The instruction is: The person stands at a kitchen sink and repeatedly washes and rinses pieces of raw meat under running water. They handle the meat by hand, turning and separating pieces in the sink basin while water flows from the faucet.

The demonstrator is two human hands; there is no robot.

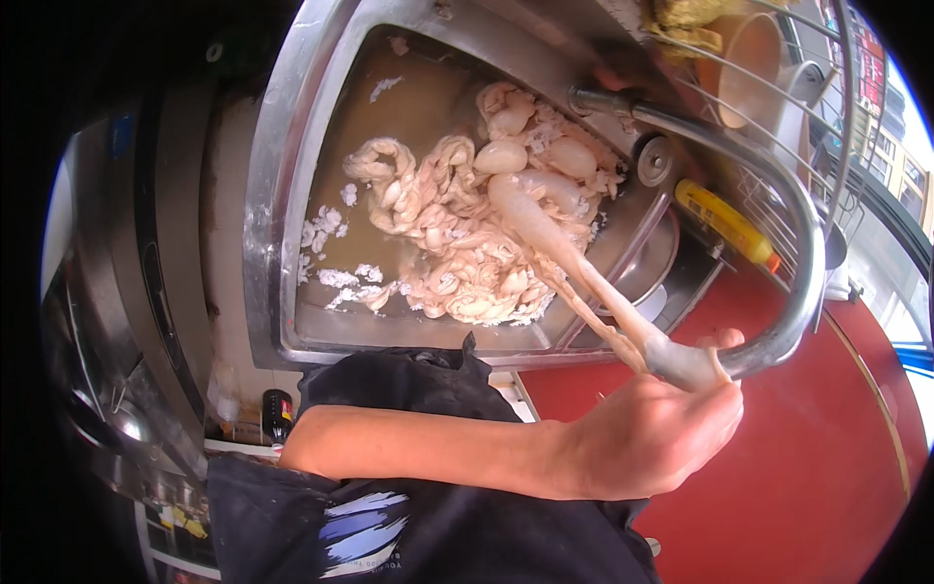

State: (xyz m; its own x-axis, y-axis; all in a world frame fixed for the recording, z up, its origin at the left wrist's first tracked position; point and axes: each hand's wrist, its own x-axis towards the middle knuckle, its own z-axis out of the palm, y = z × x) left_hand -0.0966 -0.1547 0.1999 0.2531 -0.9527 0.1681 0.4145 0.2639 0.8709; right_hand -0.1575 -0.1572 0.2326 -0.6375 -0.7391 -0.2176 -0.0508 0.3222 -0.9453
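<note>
My left hand (660, 431) grips the end of a pale animal intestine (536, 215) at the mouth of a curved metal faucet (803, 219). The open end is pulled over the spout and looks wet and stretched. From there the gut runs down into a stainless steel sink (321, 343), swollen and rounded along its middle. A thinner strand hangs beside it. In the sink basin lies a tangled heap of intestines (474, 255), with several bulging sections, in cloudy brownish water (430, 95). White clumps (337, 278) float near it. My right hand is out of view.
A second basin holds a metal bowl (649, 255). Beside it lie a round sink strainer (657, 160) and a yellow bottle (726, 226). A wire rack (788, 80) stands by the window. Red cabinet fronts (788, 452) are at the right; a dark bottle (277, 416) is at the left.
</note>
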